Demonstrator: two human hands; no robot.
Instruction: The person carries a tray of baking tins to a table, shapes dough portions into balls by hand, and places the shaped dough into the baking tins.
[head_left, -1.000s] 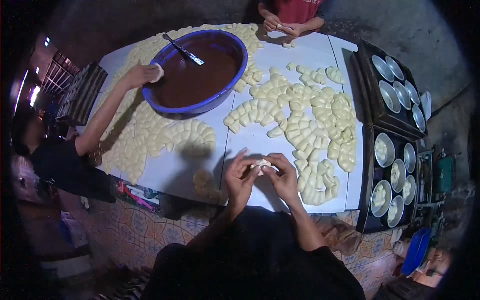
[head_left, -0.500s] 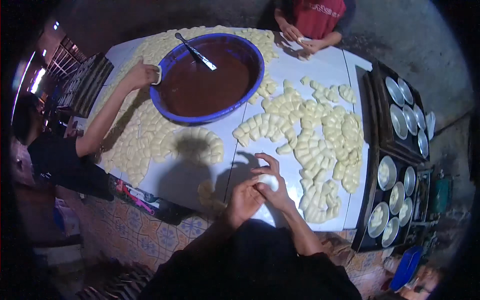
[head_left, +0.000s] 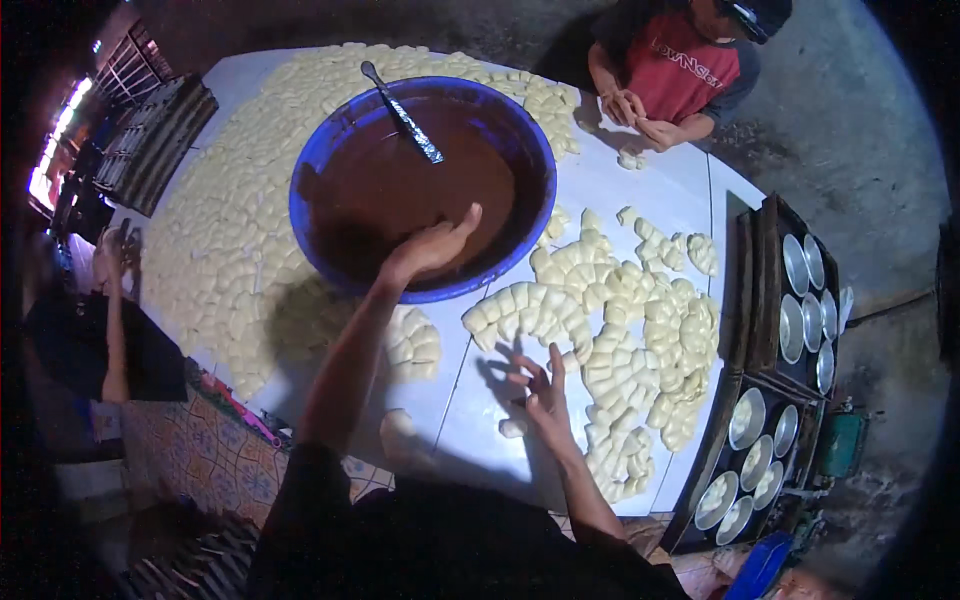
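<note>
Over the brown liquid in a blue basin (head_left: 322,262), my left hand (head_left: 435,245) reaches out with fingers stretched and nothing visible in its grasp; their undersides are hidden. My right hand (head_left: 543,398) is open, fingers spread, above the white tabletop (head_left: 470,420). A small lump of pale dough (head_left: 513,428) lies just left of that hand, and a curved row of scored dough pieces (head_left: 525,312) lies beyond it. Dense pale dough pieces (head_left: 215,250) cover the table's left part. A foil-wrapped utensil (head_left: 410,125) rests in the basin, handle over the far rim.
A co-worker (head_left: 680,70) at the far right side handles something small. Another person (head_left: 85,340) is at the left, beside stacked dark trays (head_left: 150,140). On the right, dark trays (head_left: 740,290) hold round metal tins (head_left: 747,420). A green cylinder (head_left: 840,445) stands beyond.
My hands have parted from around the pale piece: the left moved up into the basin, the right opened. The left co-worker's hand has withdrawn from the basin, and the view has shifted.
</note>
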